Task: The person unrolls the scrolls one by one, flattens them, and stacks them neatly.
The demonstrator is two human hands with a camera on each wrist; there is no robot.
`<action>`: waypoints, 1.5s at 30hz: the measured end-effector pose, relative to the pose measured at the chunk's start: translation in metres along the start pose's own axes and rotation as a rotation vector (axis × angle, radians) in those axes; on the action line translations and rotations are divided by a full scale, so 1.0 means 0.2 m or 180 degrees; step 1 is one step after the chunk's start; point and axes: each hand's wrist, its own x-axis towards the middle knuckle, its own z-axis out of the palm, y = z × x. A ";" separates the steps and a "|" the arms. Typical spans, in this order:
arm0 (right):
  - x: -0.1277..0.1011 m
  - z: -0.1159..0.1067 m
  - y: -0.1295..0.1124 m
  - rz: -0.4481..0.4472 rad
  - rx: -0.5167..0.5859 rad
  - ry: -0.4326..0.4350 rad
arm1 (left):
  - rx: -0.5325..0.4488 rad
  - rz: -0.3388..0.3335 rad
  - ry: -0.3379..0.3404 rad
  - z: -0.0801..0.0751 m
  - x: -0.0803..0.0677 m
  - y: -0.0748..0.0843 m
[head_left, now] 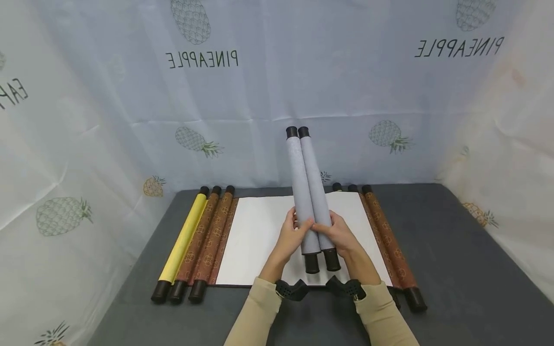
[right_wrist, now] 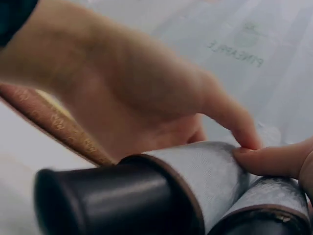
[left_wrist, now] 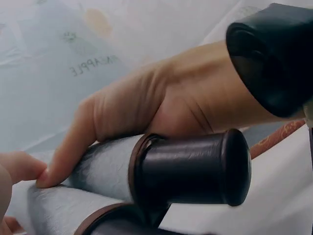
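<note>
Two pale grey paper rolls with black end knobs are held side by side, tilted up over the table; whether they are one scroll cannot be told. My left hand [head_left: 291, 235] grips the left roll [head_left: 300, 192] near its lower end. My right hand [head_left: 342, 234] holds the right roll [head_left: 317, 192] at about the same height. Both thumbs lie across the front and meet at the seam. In the left wrist view, a black knob [left_wrist: 190, 169] sticks out below the left palm. Another knob [right_wrist: 117, 200] shows below my right hand in the right wrist view.
Beneath the hands, a white sheet [head_left: 255, 230] with brown patterned borders lies spread on the dark grey table [head_left: 454, 250]. Left of it are a yellow roll [head_left: 186, 235] and brown patterned rolls [head_left: 214, 235]. Another brown roll [head_left: 389, 240] lies right. A pineapple-print curtain [head_left: 277, 86] hangs behind.
</note>
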 end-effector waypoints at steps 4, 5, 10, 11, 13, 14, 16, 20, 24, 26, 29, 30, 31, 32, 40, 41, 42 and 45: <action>0.00 0.07 0.00 -0.0177 -0.0027 0.0144 | -0.0137 -0.0054 0.0159 -0.02 0.00 0.01; 0.00 0.08 0.00 -0.0223 -0.0042 0.0158 | -0.0182 -0.0063 0.0202 -0.02 0.00 0.01; 0.00 0.11 0.00 -0.0357 -0.0132 0.0273 | -0.0299 -0.0081 0.0303 -0.03 0.01 0.03; 0.00 0.11 0.00 -0.0368 -0.0159 0.0298 | -0.0281 -0.0070 0.0304 -0.04 0.01 0.04; 0.00 0.11 -0.01 -0.0392 -0.0205 0.0322 | -0.0265 -0.0047 0.0312 -0.05 0.01 0.04; 0.01 0.11 -0.01 -0.0395 -0.0226 0.0327 | -0.0264 -0.0030 0.0323 -0.05 0.01 0.04; 0.01 0.10 0.00 -0.0390 -0.0250 0.0325 | -0.0260 -0.0002 0.0329 -0.06 0.01 0.04; 0.00 0.09 -0.01 -0.0432 -0.0377 0.0355 | -0.0280 0.0033 0.0278 -0.08 0.02 0.04; -0.01 0.08 -0.03 -0.0506 -0.0490 0.0446 | -0.0260 0.0063 0.0208 -0.09 0.02 0.03; -0.01 0.07 -0.04 -0.0497 -0.0530 0.0524 | -0.0254 0.0110 0.0187 -0.09 0.02 0.04; -0.02 0.07 -0.05 -0.0455 -0.0592 0.0592 | -0.0211 0.0238 0.0165 -0.10 0.01 0.04; -0.02 0.07 -0.05 -0.0430 -0.0601 0.0602 | -0.0180 0.0282 0.0158 -0.10 0.01 0.05; -0.02 0.07 -0.06 -0.0396 -0.0605 0.0604 | -0.0140 0.0330 0.0140 -0.10 0.00 0.05; -0.03 0.07 -0.06 -0.0367 -0.0602 0.0597 | -0.0100 0.0377 0.0114 -0.10 0.00 0.04; -0.05 0.10 -0.06 -0.0112 -0.0264 0.0318 | 0.0009 0.0621 0.0119 -0.06 0.01 0.02; -0.05 0.10 -0.06 -0.0055 -0.0219 0.0302 | 0.0033 0.0599 0.0174 -0.05 0.01 0.02; -0.05 0.11 -0.06 0.0002 -0.0169 0.0291 | 0.0060 0.0577 0.0232 -0.05 0.01 0.02; -0.05 0.12 -0.05 0.0122 -0.0047 0.0277 | 0.0154 0.0497 0.0449 -0.02 0.00 0.02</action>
